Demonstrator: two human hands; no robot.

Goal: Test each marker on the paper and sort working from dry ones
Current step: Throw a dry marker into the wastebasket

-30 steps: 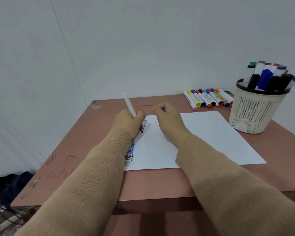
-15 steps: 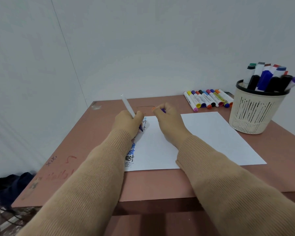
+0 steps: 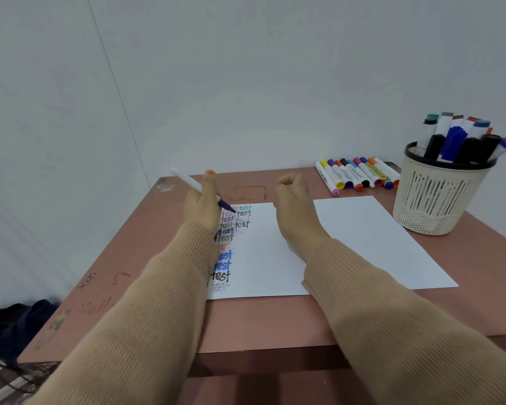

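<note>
On the pink worktop (image 3: 275,323) lies the paper (image 3: 269,264), the left sleeve (image 3: 158,287) crossing its column of "test" words. Above the sheet's far left corner, the left hand (image 3: 202,206) has fingers (image 3: 209,185) clamped on an uncapped purple marker (image 3: 187,179). The right hand (image 3: 292,206) is curled alongside, whether round the cap I cannot tell; that sleeve could smear fresh ink if dragged.
</note>
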